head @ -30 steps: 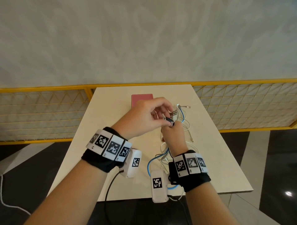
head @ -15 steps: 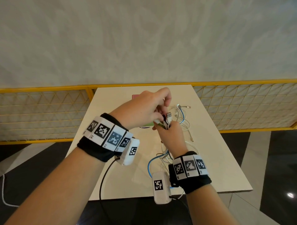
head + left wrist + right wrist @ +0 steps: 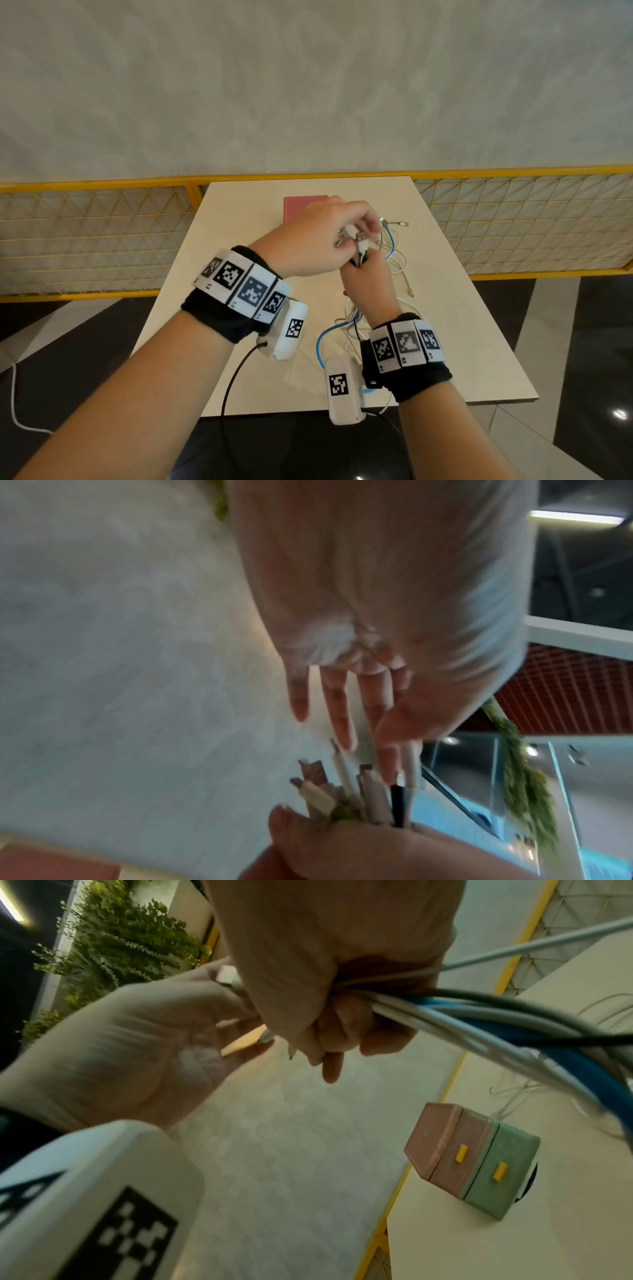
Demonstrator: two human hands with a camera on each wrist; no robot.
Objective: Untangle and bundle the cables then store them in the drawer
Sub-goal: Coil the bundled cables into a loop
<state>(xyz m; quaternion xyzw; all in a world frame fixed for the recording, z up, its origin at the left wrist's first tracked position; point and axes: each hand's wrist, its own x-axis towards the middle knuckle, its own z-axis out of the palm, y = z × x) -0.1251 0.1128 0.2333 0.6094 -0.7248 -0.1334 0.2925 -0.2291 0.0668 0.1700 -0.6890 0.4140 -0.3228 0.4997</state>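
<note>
Here the right hand (image 3: 371, 277) is clenched around a bunch of cables (image 3: 486, 1012), white, blue and black, their plug ends (image 3: 356, 788) sticking up out of the fist. The left hand (image 3: 320, 240) sits just above it, fingertips (image 3: 388, 758) pinching one plug. Below the right wrist the cables trail down onto the surface (image 3: 239, 219). Beyond the left hand stands the pink and green drawer box (image 3: 469, 1161).

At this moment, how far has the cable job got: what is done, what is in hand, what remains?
Done: several plug ends are gathered in the right hand. In hand: the left hand works at the plugs above that fist. Left: loose cables still trail over the table, nothing is tied, and both drawers are closed.
</note>
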